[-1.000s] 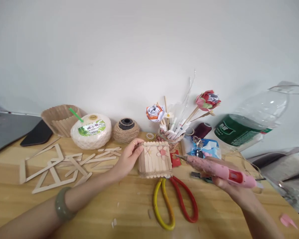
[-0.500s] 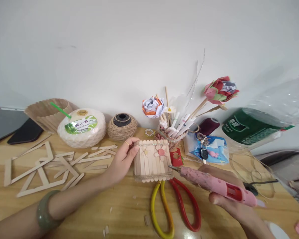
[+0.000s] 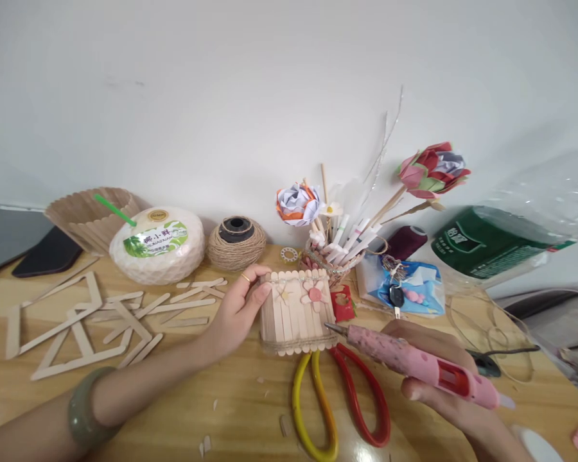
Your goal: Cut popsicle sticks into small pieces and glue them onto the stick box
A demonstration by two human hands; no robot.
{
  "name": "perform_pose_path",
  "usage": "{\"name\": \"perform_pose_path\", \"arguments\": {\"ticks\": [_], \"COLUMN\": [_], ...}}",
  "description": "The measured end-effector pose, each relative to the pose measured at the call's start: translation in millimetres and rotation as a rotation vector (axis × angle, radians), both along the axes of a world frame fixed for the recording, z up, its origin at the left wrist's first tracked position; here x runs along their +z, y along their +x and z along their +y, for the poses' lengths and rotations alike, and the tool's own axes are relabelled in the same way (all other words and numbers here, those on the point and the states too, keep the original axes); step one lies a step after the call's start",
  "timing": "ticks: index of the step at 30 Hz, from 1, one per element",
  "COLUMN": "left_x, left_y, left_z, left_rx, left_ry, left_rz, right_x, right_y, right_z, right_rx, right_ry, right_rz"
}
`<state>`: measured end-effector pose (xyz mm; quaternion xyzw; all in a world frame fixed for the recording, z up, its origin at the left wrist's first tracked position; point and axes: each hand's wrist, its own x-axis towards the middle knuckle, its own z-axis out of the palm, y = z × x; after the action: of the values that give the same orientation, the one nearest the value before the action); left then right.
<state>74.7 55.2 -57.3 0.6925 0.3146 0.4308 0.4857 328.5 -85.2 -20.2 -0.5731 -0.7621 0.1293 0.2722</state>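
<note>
Head view | left hand (image 3: 238, 314) fingers closed on left side of small square box of pale wooden craft sticks (image 3: 297, 312), mid-table | right hand (image 3: 443, 391) wrapped around pink glue gun (image 3: 417, 362), nozzle tip at box's lower right edge | yellow-and-red-handled scissors (image 3: 340, 404) just near of box.

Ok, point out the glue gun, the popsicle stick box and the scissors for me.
glue gun (image 3: 421, 364), head view, on the middle of its pink barrel.
popsicle stick box (image 3: 293, 314), head view, on its front wall of sticks.
scissors (image 3: 313, 410), head view, on the yellow handle loop.
</note>
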Motion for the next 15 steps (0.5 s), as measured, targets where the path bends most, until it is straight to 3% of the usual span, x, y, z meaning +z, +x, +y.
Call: {"name": "perform_pose_path", "arguments": {"ticks": [6,11,15], "left_x": [-1.2,-0.2,-0.7], "left_y": [-0.2,-0.1,-0.4], "left_z": [-2.5,-2.4,-1.9], "left_rx": [0.020,0.015,0.014], "left_ry": [-0.007,0.011,0.015], "left_rz": [0.000,0.003,-0.010], "right_x": [0.9,-0.5,-1.2], "right_y": [0.1,1.4,-0.9], "right_z": [-2.6,-4.6,-2.1], "right_rx": [0.002,-0.035,0.014], "right_ry": [0.046,-0.018,-0.025], "right_rz": [0.010,0.025,0.038]}}
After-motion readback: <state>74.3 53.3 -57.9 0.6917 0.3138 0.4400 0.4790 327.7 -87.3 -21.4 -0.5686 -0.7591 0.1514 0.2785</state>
